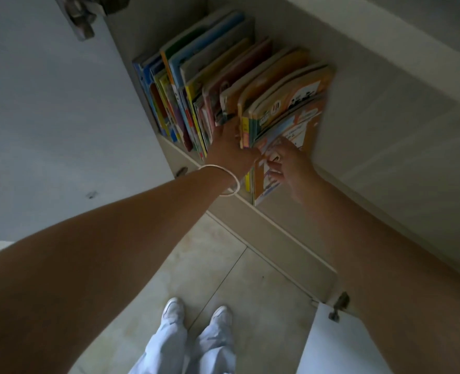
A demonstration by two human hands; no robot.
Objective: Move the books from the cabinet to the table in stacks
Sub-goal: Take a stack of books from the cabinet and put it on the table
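Note:
Several colourful children's books (196, 85) stand upright in a row inside an open pale cabinet (372, 109). At the row's right end a bunch of orange books (285, 103) leans outward past the shelf edge. My left hand (230, 148), with a thin bangle on the wrist, reaches between the books and grips the left side of that bunch. My right hand (288, 163) holds the orange cover of the outermost book (299, 130), fingers curled on its lower part. No table is in view.
The cabinet's left door (48, 117) stands open at the left, and a white right door (337, 344) hangs open at the lower right. Below are a tiled floor (223, 265) and my white shoes (196, 314).

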